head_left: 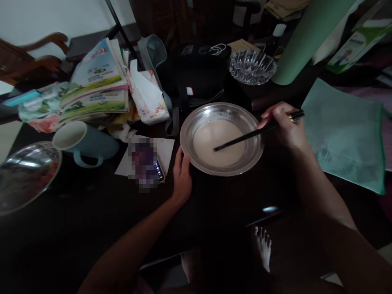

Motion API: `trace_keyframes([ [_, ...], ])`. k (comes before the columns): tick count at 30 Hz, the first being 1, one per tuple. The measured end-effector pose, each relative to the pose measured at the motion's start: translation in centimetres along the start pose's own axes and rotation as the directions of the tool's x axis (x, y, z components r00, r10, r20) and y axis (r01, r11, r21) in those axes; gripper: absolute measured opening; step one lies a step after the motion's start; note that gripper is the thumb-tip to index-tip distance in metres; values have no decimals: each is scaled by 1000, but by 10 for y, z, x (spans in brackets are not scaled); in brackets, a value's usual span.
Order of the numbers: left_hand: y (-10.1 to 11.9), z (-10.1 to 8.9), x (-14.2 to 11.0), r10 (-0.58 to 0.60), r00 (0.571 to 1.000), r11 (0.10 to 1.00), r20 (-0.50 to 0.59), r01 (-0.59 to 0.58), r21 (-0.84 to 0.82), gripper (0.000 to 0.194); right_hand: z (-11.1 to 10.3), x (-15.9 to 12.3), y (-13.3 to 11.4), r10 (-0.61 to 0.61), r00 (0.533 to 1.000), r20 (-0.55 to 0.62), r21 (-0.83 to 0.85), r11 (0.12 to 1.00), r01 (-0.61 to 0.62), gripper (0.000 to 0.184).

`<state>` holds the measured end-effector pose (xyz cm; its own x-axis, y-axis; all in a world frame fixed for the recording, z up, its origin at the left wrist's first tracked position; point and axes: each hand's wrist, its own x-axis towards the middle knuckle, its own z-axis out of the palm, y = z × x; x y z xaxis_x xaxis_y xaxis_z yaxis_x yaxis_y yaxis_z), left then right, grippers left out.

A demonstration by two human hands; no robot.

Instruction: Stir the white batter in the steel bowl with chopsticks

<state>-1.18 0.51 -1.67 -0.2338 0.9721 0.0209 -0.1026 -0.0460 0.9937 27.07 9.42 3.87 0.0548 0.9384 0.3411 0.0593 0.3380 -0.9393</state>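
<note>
A wide metal bowl stands on the dark table with a pale, milky liquid in it. My left hand grips the bowl's left rim, its fingers partly hidden at the side. In my right hand, at the bowl's right edge, is a pair of dark chopsticks with a gold band near the top. They slant down to the left, and their tips reach the liquid near the middle.
To the left are a blue mug, another metal bowl, a phone on white paper, tissues and stacked books. Behind stand a glass ashtray and a green cylinder. A green mesh pouch lies right.
</note>
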Motion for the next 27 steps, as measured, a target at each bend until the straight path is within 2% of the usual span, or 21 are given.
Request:
trace_keyframes([
  [2, 0, 0, 0, 0, 1000, 1000, -2, 0, 5, 47, 0, -1, 0, 1, 1000, 11, -48, 999, -1, 27],
  [5, 1, 0, 0, 2, 1000, 1000, 0, -2, 8, 48, -3, 2, 1, -56, 988, -144, -77, 996, 46, 30],
  [7, 0, 0, 0, 4, 1000, 1000, 2, -4, 9, 48, -3, 3, 1, -61, 979, -196, -53, 997, 52, 33],
  [12, -1, 0, 0, -1, 1000, 1000, -6, 1, 9, 49, 1, 0, -3, 19, 1000, -13, -57, 998, -20, 29],
  [14, -1, 0, 0, -3, 1000, 1000, -7, 3, 10, 49, 0, 0, -2, -6, 999, -43, -94, 996, 2, 28],
  [18, -1, 0, 0, 2, 1000, 1000, -4, -2, 19, 48, -4, 5, 2, -86, 974, -209, -48, 996, 78, 34],
  [19, 0, 0, 0, 5, 1000, 1000, -4, -5, 21, 48, -4, 4, 1, -77, 977, -198, -23, 997, 74, 35],
  [21, 0, 0, 0, 12, 1000, 1000, -5, -11, 27, 47, -1, 2, -1, -24, 995, -96, 4, 1000, 25, 35],
  [24, 1, -1, 0, 16, 1000, 999, -11, -16, 38, 47, 3, -2, -6, 10, 999, 36, -74, 997, -7, 30],
  [25, 1, -1, 0, 16, 1000, 999, -12, -16, 39, 47, 3, -1, -6, -3, 1000, 21, -107, 994, 5, 28],
  [27, 2, 0, 0, 15, 1000, 999, -11, -15, 39, 47, 1, 1, -4, -51, 995, -87, -128, 991, 40, 30],
])
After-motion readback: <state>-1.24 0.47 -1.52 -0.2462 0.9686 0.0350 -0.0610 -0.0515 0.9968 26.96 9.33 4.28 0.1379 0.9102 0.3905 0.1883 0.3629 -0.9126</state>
